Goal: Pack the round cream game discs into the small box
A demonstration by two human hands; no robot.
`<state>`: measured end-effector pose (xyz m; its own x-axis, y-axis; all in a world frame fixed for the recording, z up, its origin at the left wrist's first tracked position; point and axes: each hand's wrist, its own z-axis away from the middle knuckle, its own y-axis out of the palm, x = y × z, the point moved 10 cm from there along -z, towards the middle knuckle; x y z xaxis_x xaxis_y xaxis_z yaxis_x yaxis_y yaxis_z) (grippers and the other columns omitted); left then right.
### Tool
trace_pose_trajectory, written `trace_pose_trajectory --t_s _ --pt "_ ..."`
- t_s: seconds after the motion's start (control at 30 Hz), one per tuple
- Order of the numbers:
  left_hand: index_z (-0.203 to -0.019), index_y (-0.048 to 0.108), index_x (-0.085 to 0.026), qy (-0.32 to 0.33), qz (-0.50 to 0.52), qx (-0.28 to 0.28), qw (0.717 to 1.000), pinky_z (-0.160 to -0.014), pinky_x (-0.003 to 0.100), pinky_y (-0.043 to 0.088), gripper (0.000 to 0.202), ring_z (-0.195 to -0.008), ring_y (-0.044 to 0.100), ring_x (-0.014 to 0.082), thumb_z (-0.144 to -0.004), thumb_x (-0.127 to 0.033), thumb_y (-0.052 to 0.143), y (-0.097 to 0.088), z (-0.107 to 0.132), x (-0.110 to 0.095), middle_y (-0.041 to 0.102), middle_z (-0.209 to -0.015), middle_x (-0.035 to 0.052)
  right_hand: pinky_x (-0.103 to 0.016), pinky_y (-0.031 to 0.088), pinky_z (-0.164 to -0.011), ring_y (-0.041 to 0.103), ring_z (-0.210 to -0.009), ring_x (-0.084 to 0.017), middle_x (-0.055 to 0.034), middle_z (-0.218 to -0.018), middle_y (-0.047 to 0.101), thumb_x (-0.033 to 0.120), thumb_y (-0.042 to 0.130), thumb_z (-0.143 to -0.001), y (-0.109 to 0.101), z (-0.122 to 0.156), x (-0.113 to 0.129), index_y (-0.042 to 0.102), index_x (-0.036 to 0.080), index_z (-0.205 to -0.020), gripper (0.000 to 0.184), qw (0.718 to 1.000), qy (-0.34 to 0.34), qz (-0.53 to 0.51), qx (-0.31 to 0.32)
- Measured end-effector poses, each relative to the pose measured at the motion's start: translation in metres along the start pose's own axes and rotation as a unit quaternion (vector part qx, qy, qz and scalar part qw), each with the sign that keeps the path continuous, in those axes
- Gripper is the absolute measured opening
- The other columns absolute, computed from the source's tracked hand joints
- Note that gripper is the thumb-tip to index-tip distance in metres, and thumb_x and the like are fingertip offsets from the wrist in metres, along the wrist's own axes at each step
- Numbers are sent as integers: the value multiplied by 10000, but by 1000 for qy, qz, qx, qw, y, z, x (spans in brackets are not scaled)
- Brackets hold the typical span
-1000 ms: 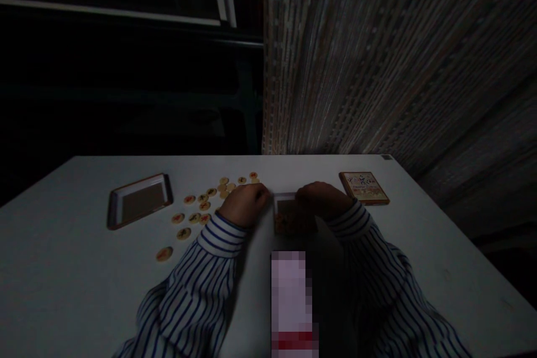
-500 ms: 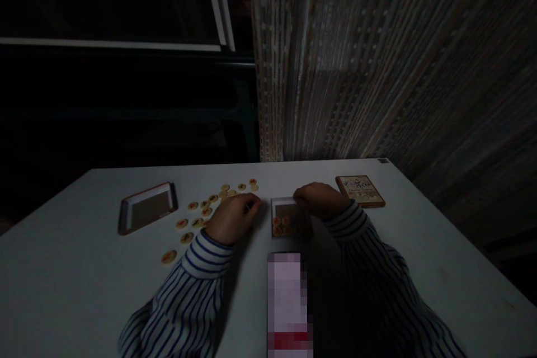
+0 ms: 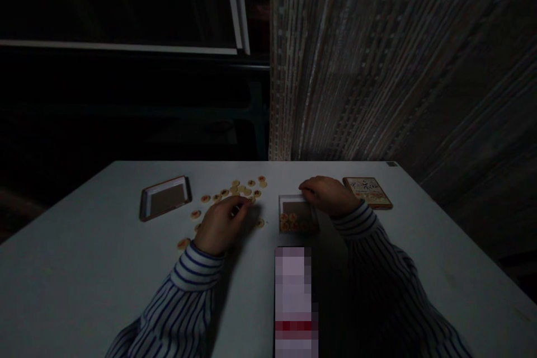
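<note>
Several round tan game pieces [image 3: 235,190] with red or dark marks lie scattered on the white table [image 3: 84,268]. My left hand [image 3: 222,224] rests among them with its fingers curled over the pieces; the dim light hides what they pinch. My right hand [image 3: 327,194] grips the far right corner of a small open box [image 3: 297,215]. A few pieces lie along the near side of that box.
An empty box lid or tray [image 3: 165,197] with a dark red rim lies at the left. A printed orange card or lid [image 3: 368,191] sits at the right, beyond my right hand. A bead curtain [image 3: 377,56] hangs behind the table. The room is very dark.
My left hand has drawn away from the small box, leftward and nearer, into the scattered pieces. My right hand has stayed on the box's far corner. The camera shifted a little.
</note>
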<state>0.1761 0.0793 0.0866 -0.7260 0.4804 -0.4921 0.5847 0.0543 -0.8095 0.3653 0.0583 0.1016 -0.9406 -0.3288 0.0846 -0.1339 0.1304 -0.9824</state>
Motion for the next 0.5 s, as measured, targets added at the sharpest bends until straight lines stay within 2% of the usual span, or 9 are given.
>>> trace_pose_trajectory --t_s 0.2,0.5 --pt "-861 622 -178 -34 43 -48 997 -655 246 465 321 -708 607 158 -751 -421 444 -17 13 22 667 -797 33 -266 394 -805 561 -899 -158 -49 -956 642 218 376 -822 -5 1 7 609 172 -958 274 999 -15 -26 -27" --pt "-856 616 -177 -72 56 -79 993 -632 231 461 287 -693 599 147 -749 -395 463 -35 32 46 667 -787 22 -290 404 -830 557 -902 -158 -57 -960 640 215 393 -823 -26 5 19 604 152 -970 265 992 -10 -53 -116"
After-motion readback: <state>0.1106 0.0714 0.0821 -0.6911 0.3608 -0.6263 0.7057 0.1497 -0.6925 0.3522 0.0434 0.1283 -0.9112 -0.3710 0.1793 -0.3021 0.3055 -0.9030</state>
